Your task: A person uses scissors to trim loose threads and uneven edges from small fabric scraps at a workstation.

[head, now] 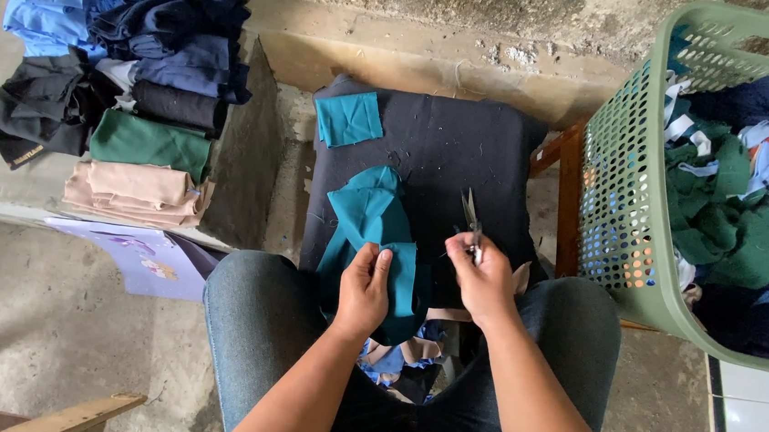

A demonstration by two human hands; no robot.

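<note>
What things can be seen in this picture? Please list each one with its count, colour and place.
Long teal cloth strip: one, teal, on the dark pad, held at its near end.
Small teal cloth square: one, teal, far left corner of the pad.
Dark cloth-covered work pad: one, black, centre.
Metal scissors: one pair, silver, blades pointing away.
Stack of folded clothes: one, blue, navy, black, green, beige, upper left.
Perforated plastic laundry basket: one, pale green, right, full of mixed cloth.
Cloth scraps: several, blue and beige, between the knees.
Left hand: grip on the teal strip.
Right hand: grip on the scissors.
</note>
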